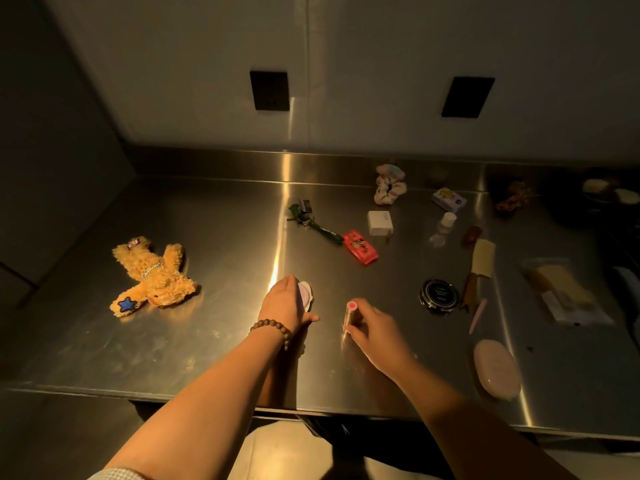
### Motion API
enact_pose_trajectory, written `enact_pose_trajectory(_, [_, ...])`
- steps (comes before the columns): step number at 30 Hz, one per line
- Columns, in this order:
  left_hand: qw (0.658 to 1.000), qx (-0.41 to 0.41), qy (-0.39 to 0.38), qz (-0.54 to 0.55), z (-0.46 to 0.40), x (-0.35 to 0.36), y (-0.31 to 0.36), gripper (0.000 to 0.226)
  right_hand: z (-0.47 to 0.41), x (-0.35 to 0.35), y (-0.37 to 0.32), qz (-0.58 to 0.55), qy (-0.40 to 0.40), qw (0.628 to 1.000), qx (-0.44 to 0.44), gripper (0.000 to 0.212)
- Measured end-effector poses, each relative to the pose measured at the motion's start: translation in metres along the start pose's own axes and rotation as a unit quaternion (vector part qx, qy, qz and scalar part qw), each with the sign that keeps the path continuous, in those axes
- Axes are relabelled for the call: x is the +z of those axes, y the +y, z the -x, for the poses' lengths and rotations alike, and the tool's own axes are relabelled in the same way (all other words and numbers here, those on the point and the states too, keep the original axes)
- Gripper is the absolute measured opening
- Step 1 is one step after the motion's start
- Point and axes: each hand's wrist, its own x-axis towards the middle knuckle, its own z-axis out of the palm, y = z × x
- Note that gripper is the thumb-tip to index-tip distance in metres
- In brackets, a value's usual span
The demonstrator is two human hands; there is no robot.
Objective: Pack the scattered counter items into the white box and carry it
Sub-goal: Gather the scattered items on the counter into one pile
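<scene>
On the steel counter (214,237), my left hand (285,303), with a bead bracelet at the wrist, is closed over a small round pale pink compact (306,295). My right hand (375,327) grips a slim gold lipstick tube (349,315) with a pink end that stands on the counter. An orange plush bear (152,277) lies to the left. A green key strap with keys (311,221), a red packet (360,247) and a white charger (379,222) lie further back. No white box is in view.
To the right lie a black round tin (439,295), a pink oval case (497,370), a scrunchie (389,188), a small lilac box (448,199), a small bottle (445,225), a comb (479,271) and a clear packet (562,292). The counter's front edge runs below my forearms.
</scene>
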Motion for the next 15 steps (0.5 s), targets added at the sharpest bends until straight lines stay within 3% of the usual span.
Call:
enact_pose_trajectory(4, [0.999, -0.011, 0.03, -0.011, -0.002, 0.006, 0.0, 0.077, -0.009, 0.002, 0.001, -0.007, 0.01, 1.0, -0.017, 0.025])
enact_pose_trajectory(15, [0.99, -0.059, 0.119, 0.056, -0.009, -0.034, -0.015, 0.072, -0.078, -0.006, -0.041, -0.079, -0.005, 0.994, -0.077, 0.021])
